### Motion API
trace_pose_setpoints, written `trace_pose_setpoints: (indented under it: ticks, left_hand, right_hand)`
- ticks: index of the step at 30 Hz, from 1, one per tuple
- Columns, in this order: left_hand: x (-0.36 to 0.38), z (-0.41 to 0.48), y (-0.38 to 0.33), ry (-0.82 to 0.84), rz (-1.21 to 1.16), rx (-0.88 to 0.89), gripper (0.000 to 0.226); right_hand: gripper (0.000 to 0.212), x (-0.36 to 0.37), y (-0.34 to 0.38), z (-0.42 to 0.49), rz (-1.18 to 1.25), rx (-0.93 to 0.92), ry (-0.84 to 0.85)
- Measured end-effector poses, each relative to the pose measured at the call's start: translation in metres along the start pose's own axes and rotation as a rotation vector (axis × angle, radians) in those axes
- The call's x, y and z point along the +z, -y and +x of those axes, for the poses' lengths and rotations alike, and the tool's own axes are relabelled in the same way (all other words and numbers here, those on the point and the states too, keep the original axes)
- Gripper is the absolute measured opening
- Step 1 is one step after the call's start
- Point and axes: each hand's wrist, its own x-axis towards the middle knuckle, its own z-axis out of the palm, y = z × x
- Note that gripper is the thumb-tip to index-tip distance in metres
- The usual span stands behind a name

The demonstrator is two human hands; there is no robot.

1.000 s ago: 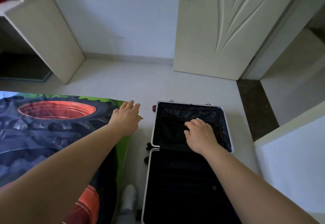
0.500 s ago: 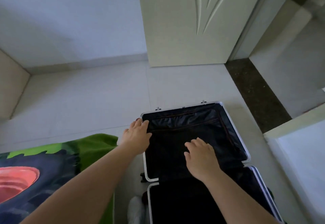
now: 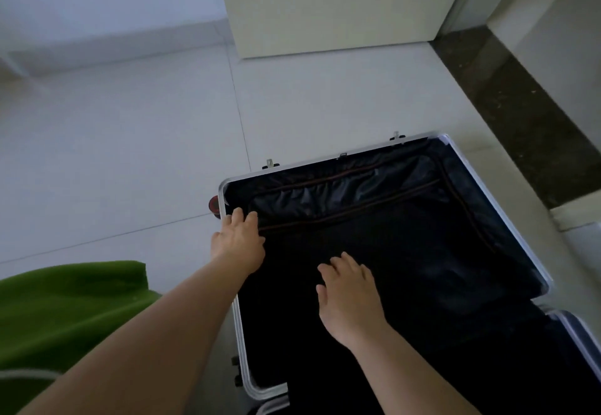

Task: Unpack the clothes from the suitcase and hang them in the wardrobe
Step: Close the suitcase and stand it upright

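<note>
An open suitcase with a silver frame and black lining lies flat on the pale tiled floor. Its far half shows a zipped black divider panel with brown zip lines. My left hand reaches over the left frame edge, fingers resting on the divider's left corner. Flat on the dark lining in the middle of that half lies my right hand, fingers spread and straight. No clothes are visible; the inside is very dark.
A green bedspread corner fills the lower left. A cream door stands behind the suitcase, with a dark stone threshold at the right. White wall and skirting run along the back left.
The view has dropped and swung right, so the bed's printed pattern and the wardrobe are out of sight. My left hand moved from the bed's edge onto the suitcase's left corner.
</note>
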Motion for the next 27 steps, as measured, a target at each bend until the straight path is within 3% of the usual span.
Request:
trace_pose_setpoints:
  ticks: [7, 12, 15, 17, 27]
  left_hand:
    - [0.054, 0.029, 0.034, 0.025, -0.057, -0.106, 0.053]
    - [0.068, 0.050, 0.042, 0.087, -0.339, -0.263, 0.070]
    - [0.067, 0.059, 0.049, 0.115, -0.457, -0.427, 0.042]
    - [0.059, 0.061, 0.049, 0.133, -0.501, -0.436, 0.026]
    - [-0.007, 0.012, 0.041, 0.036, -0.533, -0.323, 0.024]
  right_hand:
    - [0.044, 0.040, 0.001, 0.038, 0.033, -0.014, 0.052]
    - [0.043, 0.030, 0.013, 0.063, 0.009, -0.053, 0.012]
    - [0.044, 0.022, 0.021, 0.072, -0.022, -0.071, -0.006]
    - [0.045, 0.012, 0.025, 0.077, -0.047, -0.076, -0.031]
    - [0.056, -0.076, 0.076, 0.094, -0.134, -0.125, -0.179]
